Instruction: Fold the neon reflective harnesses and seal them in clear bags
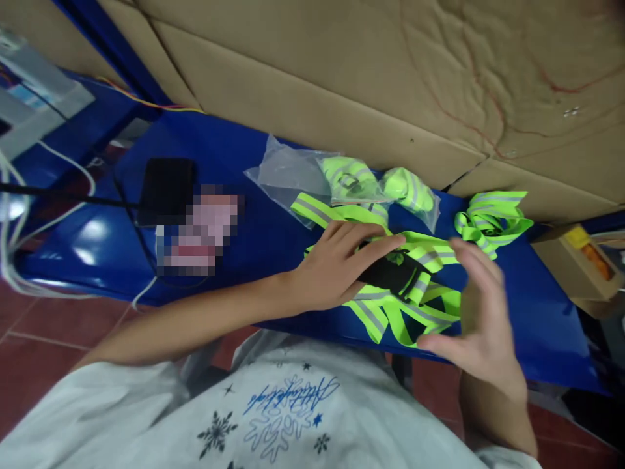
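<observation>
A neon yellow-green reflective strap harness with grey stripes lies loosely spread on the blue table. At its middle is a black panel with a small green mark. My left hand rests on the harness, its fingers stretched over the straps and the left end of the panel, partly hiding both. To the right, my right hand is raised near the strap ends, thumb and fingers wide apart with nothing between them. Behind the hands are a bagged bundle of reflective strap and a second bagged bundle.
A loose strap bundle lies at the back right, near a cardboard box. On the left are a black flat box, a blurred-out pink item and white cables. Cardboard sheeting backs the blue table.
</observation>
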Demonstrator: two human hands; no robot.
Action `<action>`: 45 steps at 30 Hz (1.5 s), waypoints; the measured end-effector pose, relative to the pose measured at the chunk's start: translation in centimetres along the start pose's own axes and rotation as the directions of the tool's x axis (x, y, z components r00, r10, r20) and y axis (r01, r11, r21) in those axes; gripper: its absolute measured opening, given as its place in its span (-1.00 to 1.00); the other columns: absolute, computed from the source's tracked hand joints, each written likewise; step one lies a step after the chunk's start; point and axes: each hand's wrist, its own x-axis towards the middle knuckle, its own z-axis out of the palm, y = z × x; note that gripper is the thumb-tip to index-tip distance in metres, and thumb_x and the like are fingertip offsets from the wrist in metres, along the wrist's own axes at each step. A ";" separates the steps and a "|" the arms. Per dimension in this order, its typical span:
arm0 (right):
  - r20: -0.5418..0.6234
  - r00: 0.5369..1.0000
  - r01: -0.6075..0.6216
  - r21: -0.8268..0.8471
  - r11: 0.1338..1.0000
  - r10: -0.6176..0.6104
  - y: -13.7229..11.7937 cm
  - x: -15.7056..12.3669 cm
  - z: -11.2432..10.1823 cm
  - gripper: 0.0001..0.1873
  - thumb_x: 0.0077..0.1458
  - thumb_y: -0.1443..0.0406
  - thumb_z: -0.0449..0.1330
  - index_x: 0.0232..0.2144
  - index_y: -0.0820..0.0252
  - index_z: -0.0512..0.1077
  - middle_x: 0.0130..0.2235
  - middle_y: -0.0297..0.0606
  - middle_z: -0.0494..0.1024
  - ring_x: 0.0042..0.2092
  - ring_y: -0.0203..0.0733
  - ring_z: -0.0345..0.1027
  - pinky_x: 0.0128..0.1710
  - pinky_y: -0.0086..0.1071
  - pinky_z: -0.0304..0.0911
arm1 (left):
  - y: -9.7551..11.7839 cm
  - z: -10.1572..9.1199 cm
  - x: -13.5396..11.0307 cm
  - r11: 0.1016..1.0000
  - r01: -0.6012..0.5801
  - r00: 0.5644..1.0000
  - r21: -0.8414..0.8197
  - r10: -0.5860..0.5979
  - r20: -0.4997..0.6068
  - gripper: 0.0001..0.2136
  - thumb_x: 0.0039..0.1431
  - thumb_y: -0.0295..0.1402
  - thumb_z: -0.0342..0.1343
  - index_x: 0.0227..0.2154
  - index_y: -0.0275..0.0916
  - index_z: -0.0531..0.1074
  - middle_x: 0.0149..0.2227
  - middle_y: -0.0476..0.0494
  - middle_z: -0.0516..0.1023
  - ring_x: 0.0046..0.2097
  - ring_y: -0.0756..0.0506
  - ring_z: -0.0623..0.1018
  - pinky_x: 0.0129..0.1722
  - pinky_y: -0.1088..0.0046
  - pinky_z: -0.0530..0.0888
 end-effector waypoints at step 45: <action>0.424 0.905 -0.414 0.889 0.193 -0.012 1.1 10.3 -0.8 -0.80 0.33 0.14 0.23 -0.19 0.15 0.52 -0.42 -0.35 0.51 -0.47 -0.32 0.36 -0.45 -0.43 0.32 | 0.7 -2.6 7.5 0.051 0.373 0.909 -0.926 -0.221 0.354 -0.81 0.18 -0.25 0.34 -0.31 -0.25 0.51 -0.39 -0.06 0.57 -0.35 -0.03 0.58 -0.35 0.46 0.45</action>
